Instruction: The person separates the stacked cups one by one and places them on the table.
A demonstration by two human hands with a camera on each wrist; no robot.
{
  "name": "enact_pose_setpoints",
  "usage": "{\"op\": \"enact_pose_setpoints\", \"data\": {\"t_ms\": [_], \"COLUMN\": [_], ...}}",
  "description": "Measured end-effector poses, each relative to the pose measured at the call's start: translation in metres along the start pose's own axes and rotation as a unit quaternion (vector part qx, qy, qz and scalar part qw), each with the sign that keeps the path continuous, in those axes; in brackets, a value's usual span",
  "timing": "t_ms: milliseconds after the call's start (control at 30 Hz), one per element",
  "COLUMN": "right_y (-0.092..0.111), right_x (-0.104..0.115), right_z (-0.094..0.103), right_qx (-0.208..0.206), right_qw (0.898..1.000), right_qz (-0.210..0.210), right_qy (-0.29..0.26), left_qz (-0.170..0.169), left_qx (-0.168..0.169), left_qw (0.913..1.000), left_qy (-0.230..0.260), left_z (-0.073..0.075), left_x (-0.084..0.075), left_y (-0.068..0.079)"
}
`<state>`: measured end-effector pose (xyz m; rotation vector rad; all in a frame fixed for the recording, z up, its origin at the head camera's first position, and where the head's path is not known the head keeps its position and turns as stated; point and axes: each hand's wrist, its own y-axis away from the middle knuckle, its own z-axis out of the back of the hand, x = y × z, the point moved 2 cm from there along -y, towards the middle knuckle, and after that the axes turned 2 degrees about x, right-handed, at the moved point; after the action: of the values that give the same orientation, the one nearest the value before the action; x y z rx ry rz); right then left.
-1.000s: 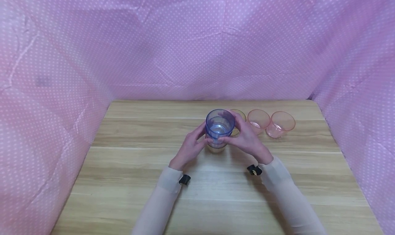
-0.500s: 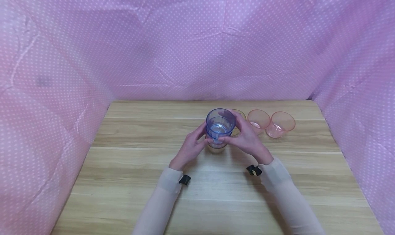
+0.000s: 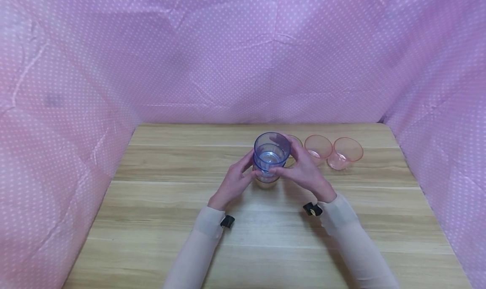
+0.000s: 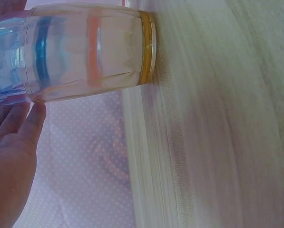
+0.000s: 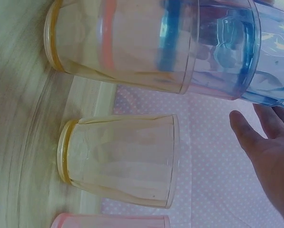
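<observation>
In the head view, a stack of clear tinted cups stands upright between both hands. A blue cup [image 3: 270, 156] is at the top, and in the right wrist view its base sits inside the cups below. The outer, lowest cup is a yellow cup [image 4: 120, 52] standing on the table; a pink ring and a blue ring show through its wall. My left hand [image 3: 235, 180] holds the stack around its middle from the left, fingertips near the yellow cup's rim. My right hand [image 3: 303, 171] grips the top blue cup from the right, thumb in front.
A second yellow cup [image 5: 122, 161] stands just right of the stack, partly behind the right hand in the head view. Further right are two pink cups [image 3: 319, 147] in a row. The wooden table [image 3: 159, 221] is enclosed by pink dotted cloth [image 3: 228, 61].
The rim of the top blue cup has risen very slightly with my right hand's fingers. My left hand and the other cups look the same.
</observation>
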<state>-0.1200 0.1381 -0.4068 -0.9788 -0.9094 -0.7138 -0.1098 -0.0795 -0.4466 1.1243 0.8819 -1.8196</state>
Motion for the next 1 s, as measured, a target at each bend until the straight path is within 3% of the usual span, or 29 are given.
{"op": "enact_pose_setpoints", "data": {"t_ms": [1000], "right_y": [-0.001], "right_x": [0.019], "right_z": [0.007], "right_qx": [-0.035], "right_qw": [0.997], "right_qz": [0.061], "right_qy": [-0.038], "left_qz": [-0.020], "left_qx": [-0.005], "left_qw": [0.9998], "left_qy": [0.007], "left_z": [-0.001], "left_x": [0.004], "left_y": [0.000]}}
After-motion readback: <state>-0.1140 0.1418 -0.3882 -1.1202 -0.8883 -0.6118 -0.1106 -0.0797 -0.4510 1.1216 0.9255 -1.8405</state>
